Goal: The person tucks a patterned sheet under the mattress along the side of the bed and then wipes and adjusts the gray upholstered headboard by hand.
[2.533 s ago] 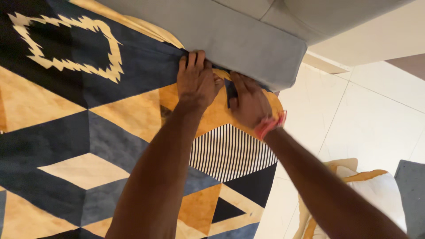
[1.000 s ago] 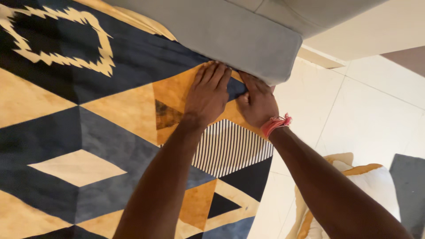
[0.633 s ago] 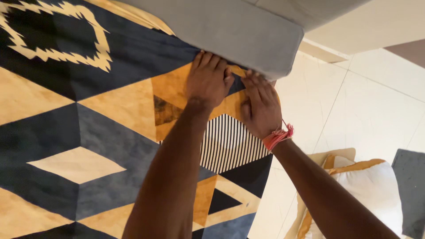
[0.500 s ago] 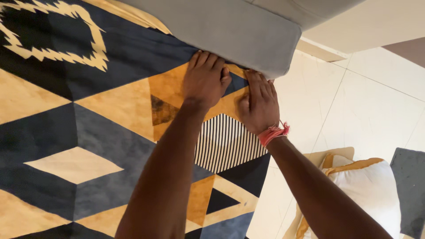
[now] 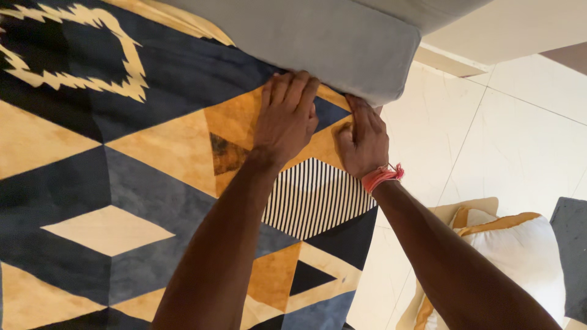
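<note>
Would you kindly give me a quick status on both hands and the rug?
Left hand flat on rug. Right hand pressing rug corner. Grey sofa sits over rug edge.

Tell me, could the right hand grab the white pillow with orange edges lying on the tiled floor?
Probably yes. The right hand presses the patterned rug at the grey sofa base, and the white pillow lies beside that arm with only bare floor between.

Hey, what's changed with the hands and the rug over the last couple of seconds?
The rug corner was bunched up under the grey sofa base; now it lies flatter. The left hand shifted slightly right and presses flat, fingers spread. The right hand has its fingertips at the sofa edge. Both hands stay on the rug; the sofa, the cushion and the floor tiles are unchanged.
</note>
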